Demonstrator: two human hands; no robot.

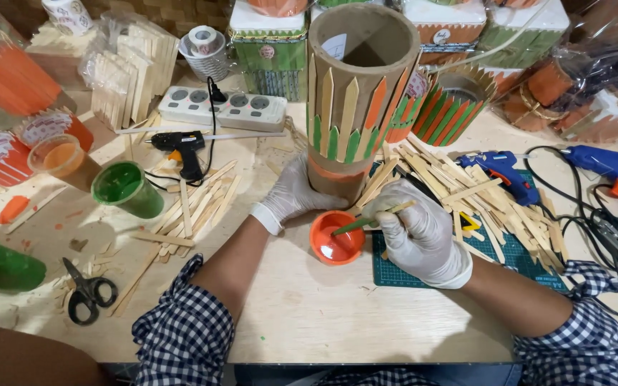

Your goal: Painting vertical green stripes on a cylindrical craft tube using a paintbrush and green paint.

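Left hand (296, 194), white-gloved, clamped around base of tall brown cardboard tube (355, 93) ringed with green, orange and bare pointed wooden sticks; tube stands tilted at 12 o'clock on pale wooden surface (323, 314). Right hand (418, 232), gloved, fingers together pinching thin green-handled brush (372, 218), tip in small orange paint cup (336, 239). Cup at tube's 6 o'clock. Black scissors (87, 292) at 8 o'clock; loose stick pile (466, 193) at 3 o'clock.
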